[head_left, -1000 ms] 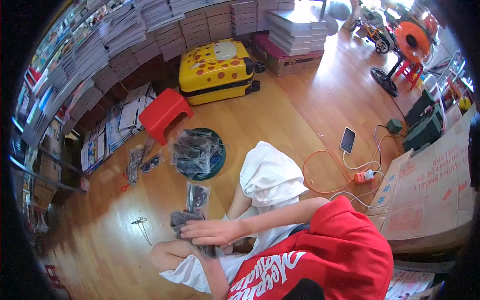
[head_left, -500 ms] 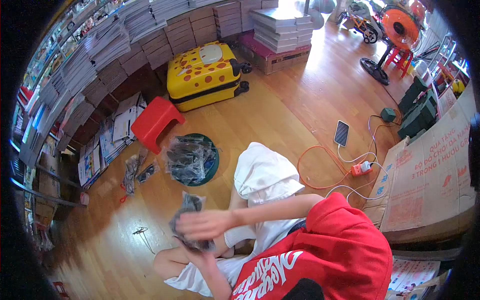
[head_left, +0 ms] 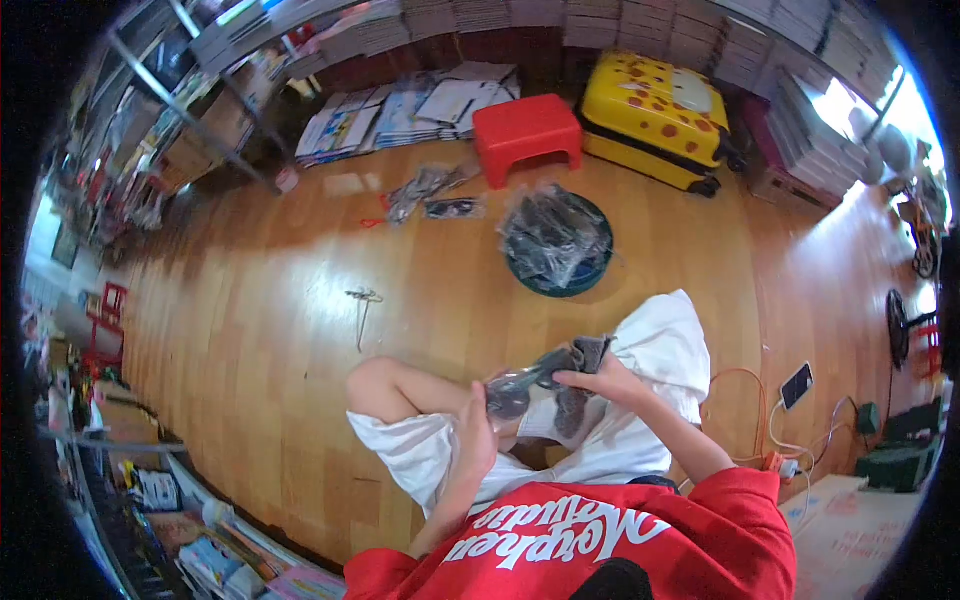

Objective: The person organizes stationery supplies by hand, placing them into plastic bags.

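Across my lap, both hands hold a clear plastic packet [head_left: 512,392] with dark, rounded contents. My left hand [head_left: 477,430] is closed on its left end, the thumb up along the side. My right hand [head_left: 605,383] grips the other end, its thumb pressed on top. A dark grey, cloth-like piece [head_left: 590,352] sticks up beyond the right fingers; I cannot tell whether it belongs to the packet. Ahead of my knees, a round dark green tub [head_left: 568,291] carries a heap of similar clear-wrapped dark packets [head_left: 548,235].
A small flat packet [head_left: 455,208] and grey bagged items [head_left: 425,190] lie left of the tub. Behind stand a red stool [head_left: 527,128], a yellow giraffe-pattern suitcase [head_left: 650,110] and stacked papers [head_left: 400,115]. Thin metal wire [head_left: 363,310] lies at left, a phone [head_left: 797,386] and cables at right.
The camera view has swung left and levelled. My right hand, earlier flat over the packet, now grips its right end, and the packet is stretched out between both hands.
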Tool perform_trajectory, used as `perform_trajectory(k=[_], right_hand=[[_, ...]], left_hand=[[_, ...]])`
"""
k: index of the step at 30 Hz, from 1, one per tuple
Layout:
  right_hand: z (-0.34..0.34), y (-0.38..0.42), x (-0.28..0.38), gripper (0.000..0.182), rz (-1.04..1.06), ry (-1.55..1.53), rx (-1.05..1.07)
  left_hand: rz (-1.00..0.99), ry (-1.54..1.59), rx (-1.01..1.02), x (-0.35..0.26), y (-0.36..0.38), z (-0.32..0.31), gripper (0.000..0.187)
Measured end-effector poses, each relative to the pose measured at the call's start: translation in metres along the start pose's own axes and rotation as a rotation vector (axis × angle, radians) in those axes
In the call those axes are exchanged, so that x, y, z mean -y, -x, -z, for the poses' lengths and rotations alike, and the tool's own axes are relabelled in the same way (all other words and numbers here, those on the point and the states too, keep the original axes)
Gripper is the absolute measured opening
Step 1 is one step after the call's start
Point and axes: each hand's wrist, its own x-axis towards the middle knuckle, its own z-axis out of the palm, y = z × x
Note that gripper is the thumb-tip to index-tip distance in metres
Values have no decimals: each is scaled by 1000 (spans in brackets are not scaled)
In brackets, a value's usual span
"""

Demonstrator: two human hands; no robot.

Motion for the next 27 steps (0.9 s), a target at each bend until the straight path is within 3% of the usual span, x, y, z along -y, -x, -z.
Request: perform_trajectory(k=[1,4,8,10,13,16,17,20,21,27], right_hand=[[3,-3,-5,33,-8,-51,34],[25,-29,-28,42,-36,-97,-264],[98,-100,7,27,418,53,-761],[142,-154,-11,23,490,156,-986],[166,-199,-10,27,577,281,-912],[159,-214,-18,30,680,811,-910],[180,-241,-51,40,494,856,-754],[160,-224,-42,50,288,676,-560],[159,-214,-38,58,290,805,-515],[140,-145,-12,49,547,395,-311]], left_hand=[[25,48,27,-7,4,-5,54],[-53,139,-152,35,-2,20,50],[-267,-466,-180,35,-9,48,39],[-287,-761,-191,59,-17,76,35],[-707,-1240,-38,75,-11,68,35],[-666,-1302,-38,81,-13,63,37],[-669,-1305,-40,82,-12,65,34],[-675,-1249,-12,79,-11,67,32],[-677,-1248,-18,80,-11,67,30],[-651,-1414,-13,64,-7,50,29]])
